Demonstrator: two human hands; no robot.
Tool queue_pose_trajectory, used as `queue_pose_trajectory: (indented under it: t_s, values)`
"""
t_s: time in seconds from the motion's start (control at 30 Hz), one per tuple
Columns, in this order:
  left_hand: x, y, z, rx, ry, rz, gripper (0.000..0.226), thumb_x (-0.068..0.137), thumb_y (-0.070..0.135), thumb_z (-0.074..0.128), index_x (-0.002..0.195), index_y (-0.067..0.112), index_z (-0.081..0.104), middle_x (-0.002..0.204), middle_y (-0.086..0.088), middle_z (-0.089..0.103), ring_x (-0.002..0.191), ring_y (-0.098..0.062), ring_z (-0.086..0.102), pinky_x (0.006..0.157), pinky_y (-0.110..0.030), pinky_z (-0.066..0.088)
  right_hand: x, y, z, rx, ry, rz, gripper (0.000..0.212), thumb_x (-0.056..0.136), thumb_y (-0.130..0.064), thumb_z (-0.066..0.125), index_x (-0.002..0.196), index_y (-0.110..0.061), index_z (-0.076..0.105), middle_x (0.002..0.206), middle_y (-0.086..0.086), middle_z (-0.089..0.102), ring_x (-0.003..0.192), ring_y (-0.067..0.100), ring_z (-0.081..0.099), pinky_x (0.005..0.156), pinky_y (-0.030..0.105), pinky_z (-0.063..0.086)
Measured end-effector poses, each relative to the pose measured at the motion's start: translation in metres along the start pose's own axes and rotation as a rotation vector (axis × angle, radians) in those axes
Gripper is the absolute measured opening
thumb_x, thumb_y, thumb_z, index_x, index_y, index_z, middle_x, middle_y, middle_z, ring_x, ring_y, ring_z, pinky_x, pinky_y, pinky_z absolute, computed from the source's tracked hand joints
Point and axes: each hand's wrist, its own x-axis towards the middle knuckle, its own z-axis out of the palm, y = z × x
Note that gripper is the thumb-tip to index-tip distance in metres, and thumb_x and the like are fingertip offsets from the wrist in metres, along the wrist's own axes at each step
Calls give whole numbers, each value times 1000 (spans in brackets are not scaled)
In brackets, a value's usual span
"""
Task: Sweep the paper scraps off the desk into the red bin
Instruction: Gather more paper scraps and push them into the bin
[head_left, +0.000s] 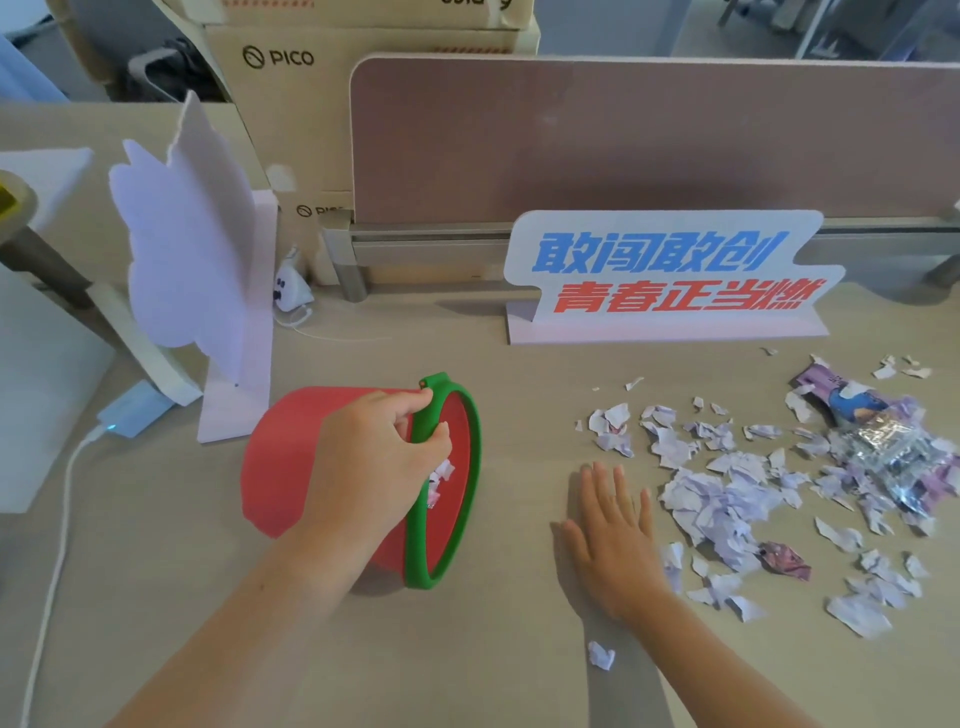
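While the round red plastic bin (291, 457) lies tipped at nine o'clock, our left hand (374, 457) curls shut on its green rim (470, 467); our right hand (615, 540), fingers (605, 486) flat and spread, touches the beige desk (493, 649) beside white torn paper scraps (727, 499) at three o'clock.

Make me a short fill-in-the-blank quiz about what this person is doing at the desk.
1. The left hand grips the red bin by its ____ rim.
2. The bin lies tipped on its ____, mouth toward the paper scraps.
3. The right hand lies ____ on the desk, palm down.

Missing words: green; side; flat
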Motion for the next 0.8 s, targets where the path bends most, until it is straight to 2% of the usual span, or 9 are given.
queue_pose_trajectory:
  t_s: [0.1,0.2,0.33,0.57,0.63,0.7,0.77,0.8]
  values:
    - [5,3,8,1,-5,25,33,73,21,74,106,18,70,52,8,43,51,-7,43,57,-8,36,-3,4,-1,99,128,70,76,81,-69,2,143,-27,-12,155,-3,-17,138,11,-30,110,32,-25]
    - [7,6,14,21,-21,51,34,73,22,75,107,16,71,52,9,43,51,-7,44,60,-12,36,4,2,-1,45,88,128,86,77,-76,8,144,-29,-17,152,3,-28,136,18,-35,110,37,-23]
    - [9,8,18,22,-38,52,34,73,23,74,107,17,70,50,11,42,55,-2,48,58,-7,36,37,1,-4,37,123,158,82,81,-73,25,145,-33,-8,155,14,-19,141,29,-22,114,46,-7]
    - [17,5,19,35,-32,53,35,72,23,75,106,18,71,52,12,44,57,0,48,60,-8,38,103,10,-20,134,146,175,81,83,-70,32,147,-29,2,156,14,-14,142,30,-18,115,47,-6]
    - [21,4,20,44,-28,49,35,71,23,75,105,18,71,52,12,43,58,0,48,60,-5,37,119,13,-22,185,163,185,77,85,-65,37,147,-27,10,157,13,-6,144,30,-10,116,45,-2]
    - [25,2,21,51,-24,32,35,70,23,75,104,18,71,52,10,44,60,-2,48,60,-6,36,130,15,-24,216,222,122,64,87,-56,45,139,-23,30,153,13,18,141,35,13,114,44,13]
    - [26,3,21,47,-24,14,35,70,22,76,104,18,71,53,9,45,60,-4,49,59,-7,38,137,15,-22,224,329,21,42,87,-45,54,120,-18,52,132,13,44,123,37,37,103,44,30]
    - [27,5,21,33,-24,5,34,70,20,76,104,18,72,53,8,45,58,-2,50,56,-6,38,138,15,-20,221,372,-10,34,86,-39,57,110,-15,58,121,11,51,113,36,43,97,43,34]
